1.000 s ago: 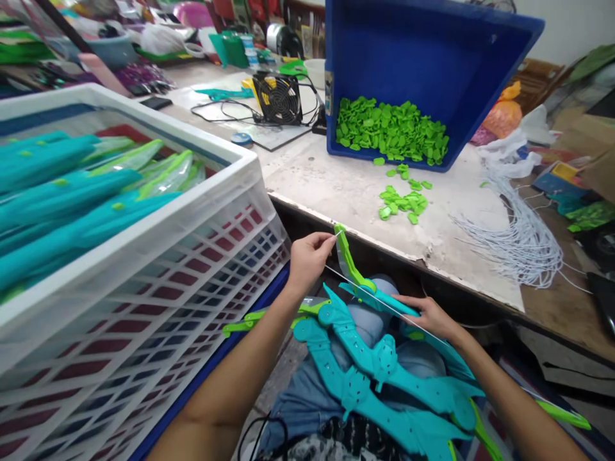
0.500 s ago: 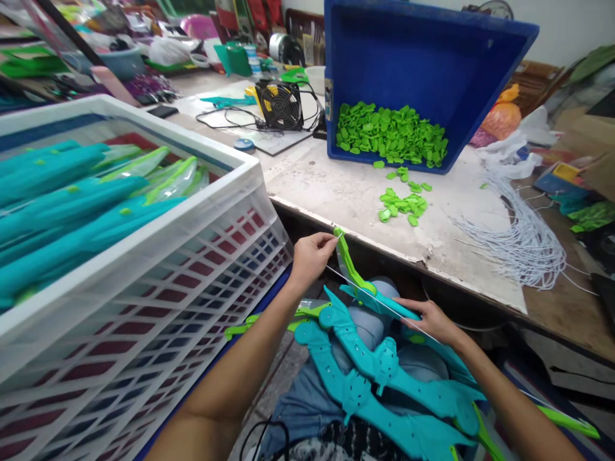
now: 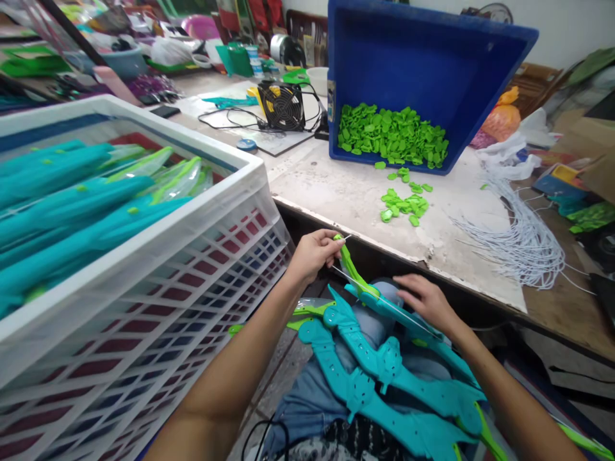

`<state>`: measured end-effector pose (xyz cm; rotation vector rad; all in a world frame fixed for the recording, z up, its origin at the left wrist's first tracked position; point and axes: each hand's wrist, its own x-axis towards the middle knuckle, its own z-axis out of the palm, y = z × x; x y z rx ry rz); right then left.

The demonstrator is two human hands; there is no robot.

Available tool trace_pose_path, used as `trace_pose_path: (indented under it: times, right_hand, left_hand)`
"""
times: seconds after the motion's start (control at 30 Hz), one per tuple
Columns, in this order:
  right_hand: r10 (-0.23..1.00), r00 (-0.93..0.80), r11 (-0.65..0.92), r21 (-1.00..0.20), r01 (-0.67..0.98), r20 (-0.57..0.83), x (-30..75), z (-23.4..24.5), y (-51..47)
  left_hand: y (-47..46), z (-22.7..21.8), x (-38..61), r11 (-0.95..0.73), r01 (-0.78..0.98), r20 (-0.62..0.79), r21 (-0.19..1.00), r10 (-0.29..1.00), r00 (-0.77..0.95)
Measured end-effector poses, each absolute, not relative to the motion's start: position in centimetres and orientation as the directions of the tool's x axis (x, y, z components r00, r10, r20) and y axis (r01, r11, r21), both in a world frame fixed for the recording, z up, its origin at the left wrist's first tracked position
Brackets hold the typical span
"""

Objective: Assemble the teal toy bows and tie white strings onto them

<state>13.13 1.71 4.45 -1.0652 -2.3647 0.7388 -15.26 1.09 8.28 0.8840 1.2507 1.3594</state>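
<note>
My left hand is pinched at the tip of a bright green plastic arm, with a short end of white cord sticking out past the fingertips. The arm joins a long teal plastic piece at a round joint. A thin line of the cord runs down along both parts. My right hand is held just above the teal piece, fingers stretched out and holding nothing. Below, more jointed teal pieces with green ends lie across my lap.
At my left stands a white lattice crate of bagged teal and green pieces. On the table, a tilted blue bin holds small green parts; several loose ones lie in front. White cords spread at right, a black fan behind.
My right hand has lifted off the teal piece and its fingers have come free. My left hand has shifted slightly right over the green tip, and a cord end now shows beyond it.
</note>
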Motion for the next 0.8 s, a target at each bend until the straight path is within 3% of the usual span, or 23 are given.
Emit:
trace_pose_path:
  times: [0.13, 0.27, 0.4, 0.5, 0.6, 0.67, 0.73, 0.8]
  right_hand:
    - [0.74, -0.575, 0.626, -0.669, 0.401, 0.348, 5.6, 7.4, 4.8]
    - [0.714, -0.615, 0.588, -0.764, 0.267, 0.335, 0.1, 8.8, 6.5]
    - [0.668, -0.677, 0.589, -0.776, 0.225, 0.311, -1.4, 9.2, 5.5]
    - [0.61, -0.744, 0.63, -0.737, 0.245, 0.274, -1.4, 9.1, 5.3]
    - [0.577, -0.784, 0.641, -0.722, 0.26, 0.23, -1.0, 9.1, 7.8]
    - [0.703, -0.677, 0.577, -0.731, 0.365, 0.217, -0.4, 9.6, 10.6]
    - [0.894, -0.352, 0.428, -0.759, 0.491, 0.276, 0.3, 10.5, 13.0]
    - [0.918, -0.073, 0.373, -0.784, 0.496, 0.39, 0.5, 11.3, 13.3]
  left_hand:
    - [-0.5, 8.4, -15.2, 0.081, -0.233, -0.121, 0.969, 0.979, -0.166]
    - [-1.4, 8.1, -15.7, 0.089, -0.252, -0.131, 0.964, 0.979, -0.154]
    - [-2.6, 7.4, -16.2, 0.124, -0.225, -0.161, 0.966, 0.975, -0.155]
    - [-3.6, 6.5, -16.3, 0.128, -0.041, -0.133, 0.991, 0.973, -0.191]
    - [-4.4, 5.7, -15.9, 0.007, 0.232, 0.071, 0.973, 0.942, -0.329]
    - [-5.1, 5.5, -15.3, -0.065, 0.256, 0.163, 0.964, 0.909, -0.383]
    - [-5.6, 5.7, -14.6, -0.113, 0.219, 0.189, 0.969, 0.91, -0.369]
    - [-5.4, 6.1, -14.2, -0.118, 0.192, 0.175, 0.974, 0.933, -0.314]
